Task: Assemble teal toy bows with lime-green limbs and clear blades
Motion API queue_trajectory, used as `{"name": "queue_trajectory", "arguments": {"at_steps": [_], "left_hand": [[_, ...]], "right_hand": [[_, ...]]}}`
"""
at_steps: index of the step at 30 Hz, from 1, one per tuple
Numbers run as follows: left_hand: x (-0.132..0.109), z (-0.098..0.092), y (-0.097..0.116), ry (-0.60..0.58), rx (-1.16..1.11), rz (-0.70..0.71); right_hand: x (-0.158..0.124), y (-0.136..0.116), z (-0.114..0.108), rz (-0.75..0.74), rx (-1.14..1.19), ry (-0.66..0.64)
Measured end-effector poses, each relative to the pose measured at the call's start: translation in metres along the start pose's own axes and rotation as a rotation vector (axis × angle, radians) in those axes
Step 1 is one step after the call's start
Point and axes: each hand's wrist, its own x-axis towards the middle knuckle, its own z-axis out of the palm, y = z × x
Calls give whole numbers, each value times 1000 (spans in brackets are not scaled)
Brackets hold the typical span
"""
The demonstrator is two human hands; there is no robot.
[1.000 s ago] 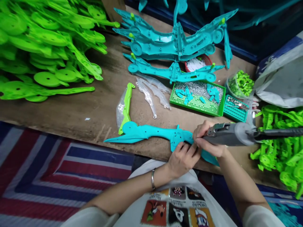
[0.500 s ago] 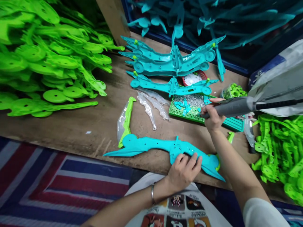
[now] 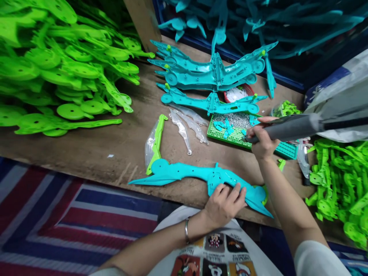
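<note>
A turquoise plastic toy bow shell point(image 3: 195, 171) lies across the front of the table. My left hand point(image 3: 224, 203) rests over its lower right part, fingers curled onto it near a slot, thumb hidden. A grey electric screwdriver point(image 3: 296, 128) is gripped in my right hand point(image 3: 263, 142), above the right part of a green perforated tray point(image 3: 230, 142). In that tray lie many small silver screws point(image 3: 234, 119) and several small turquoise pieces point(image 3: 227, 128). A lime-green limb with a clear plate point(image 3: 155, 143) joins or lies under the shell's left end.
Turquoise shells point(image 3: 212, 103) stand behind the tray, beside a red basket point(image 3: 250, 90). Clear plastic pieces point(image 3: 184, 130) lie left of the tray. Lime-green parts are heaped at left point(image 3: 71, 76) and right point(image 3: 342, 184). A tub of green pieces point(image 3: 287, 109) stands at right.
The view has shifted slightly, moving the scene a little. My right hand with the screwdriver stays over the tray, and my left hand keeps its place on the shell.
</note>
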Motion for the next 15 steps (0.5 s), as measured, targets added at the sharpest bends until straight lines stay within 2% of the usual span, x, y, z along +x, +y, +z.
{"name": "queue_trajectory", "arguments": {"at_steps": [3, 7, 11, 15], "left_hand": [[1, 1, 1, -2, 0, 1], [1, 1, 0, 12, -12, -3], [2, 0, -2, 32, -34, 12], [3, -2, -2, 43, -42, 8]], "right_hand": [[-21, -33, -3, -8, 99, -54], [-67, -63, -13, 118, 169, -208], [-101, -64, -21, 197, 137, -245], [-109, -54, -22, 212, 94, -226]]}}
